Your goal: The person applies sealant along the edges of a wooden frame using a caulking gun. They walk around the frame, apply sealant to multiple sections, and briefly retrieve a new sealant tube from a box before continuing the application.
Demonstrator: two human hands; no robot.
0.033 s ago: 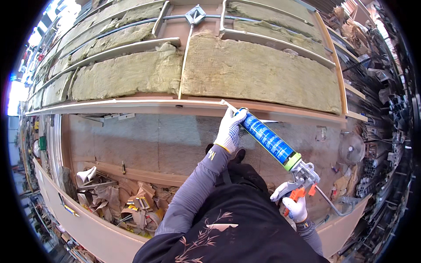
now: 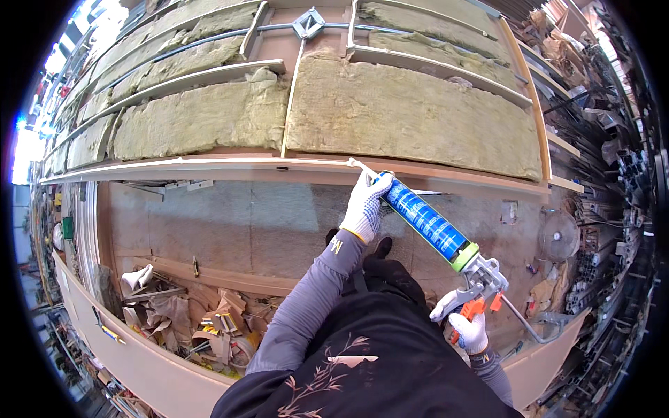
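A caulking gun (image 2: 481, 275) with a blue cartridge (image 2: 426, 221) slants across the space in front of me. My left hand (image 2: 366, 207), in a white dotted glove, is closed around the cartridge's front end by the nozzle. Lower right, my gloved right hand (image 2: 470, 333) grips the handle and orange trigger; part of its fingers is hidden. The pale nozzle (image 2: 361, 167) touches the near edge strip (image 2: 432, 174) of a large panel. From the nozzle tip leftward, a white bead of sealant (image 2: 209, 161) lies along that strip. Yellowish insulation slabs (image 2: 411, 111) fill the panel's bays.
On the panel, a grey diamond-shaped metal fitting (image 2: 309, 24) joins the rods. Cardboard scraps (image 2: 226, 317) fill a bin area at lower left, near a board with a yellow utility knife (image 2: 111, 334). A round fan (image 2: 559, 235) and stacked metal profiles (image 2: 613, 258) stand at right.
The nozzle tip sits a touch further left in the picture, and the panel appears shifted slightly the same way. Both hands keep their hold on the caulking gun.
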